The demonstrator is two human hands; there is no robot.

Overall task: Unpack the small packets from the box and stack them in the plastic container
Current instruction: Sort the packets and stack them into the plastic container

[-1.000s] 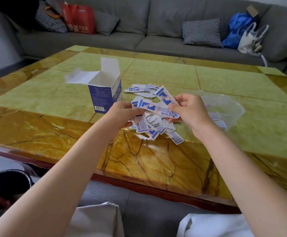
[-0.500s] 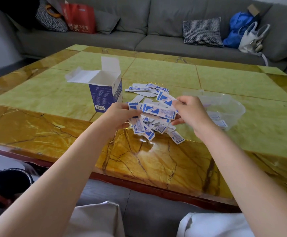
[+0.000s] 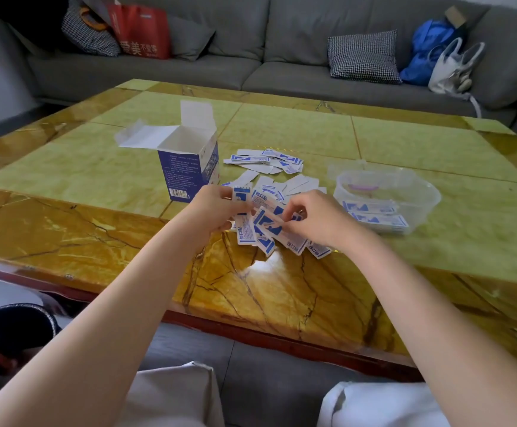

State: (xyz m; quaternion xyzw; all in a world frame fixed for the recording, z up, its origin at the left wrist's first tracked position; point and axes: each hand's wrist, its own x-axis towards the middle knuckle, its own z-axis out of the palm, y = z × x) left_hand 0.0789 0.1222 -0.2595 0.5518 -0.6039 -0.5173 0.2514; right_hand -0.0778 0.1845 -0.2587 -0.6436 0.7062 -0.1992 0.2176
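A blue and white box (image 3: 189, 167) stands upright on the table with its flaps open. Several small blue-and-white packets (image 3: 266, 161) lie scattered to its right. My left hand (image 3: 214, 211) grips a bunch of packets (image 3: 245, 223) just right of the box. My right hand (image 3: 316, 220) pinches packets (image 3: 269, 224) of the same bunch from the other side. A clear plastic container (image 3: 420, 192) sits right of my right hand, with a few packets (image 3: 374, 218) lying flat inside.
The yellow-green marble table (image 3: 97, 180) has a red-brown front edge (image 3: 251, 331) close to my lap. A grey sofa (image 3: 282, 75) behind it holds checked cushions (image 3: 363, 57), a red bag (image 3: 141, 30), a blue bag (image 3: 430, 47) and a white bag (image 3: 450, 69).
Both hands have dropped lower and closer together over the pile. The packets held between them now sit down near the table surface.
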